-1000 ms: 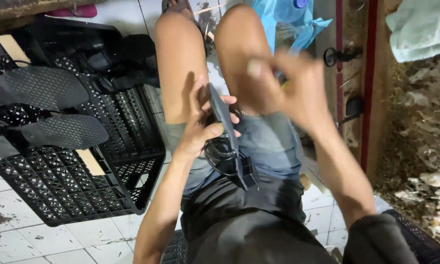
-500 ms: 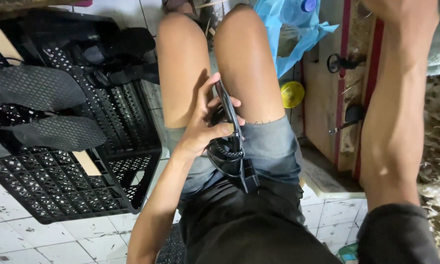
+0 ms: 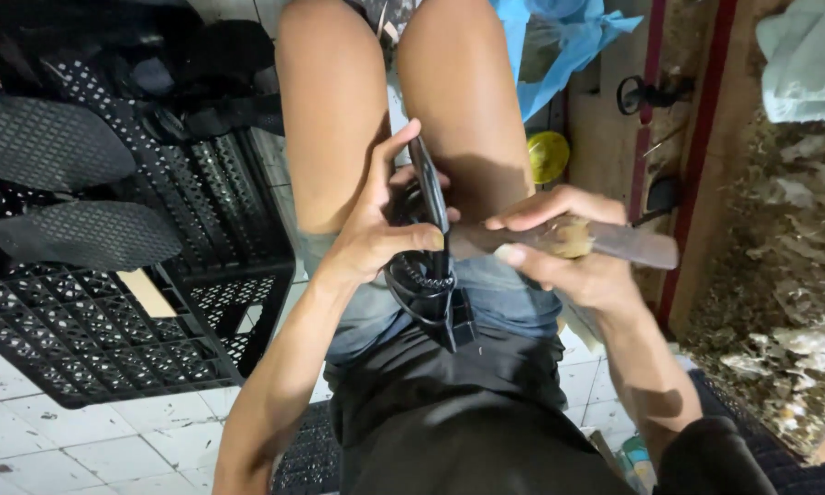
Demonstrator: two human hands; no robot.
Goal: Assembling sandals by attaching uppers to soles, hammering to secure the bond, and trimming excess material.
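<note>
I sit with bare knees apart and hold a black sandal on its edge in my lap. My left hand grips it from the left, thumb across the sole, and its black strap hangs below. My right hand holds a flat brown stick-like tool with a yellowish smear near my fingers. The tool's near end touches the sandal's right side.
A black plastic crate stands on the white tile floor at left, with two black soles lying on it. A blue plastic bag, a round yellow lid and a red-edged wooden frame are at right.
My right hand was raised at the upper right half a second ago. It has come down to the sandal with the brown tool in it. My left hand still holds the sandal.
</note>
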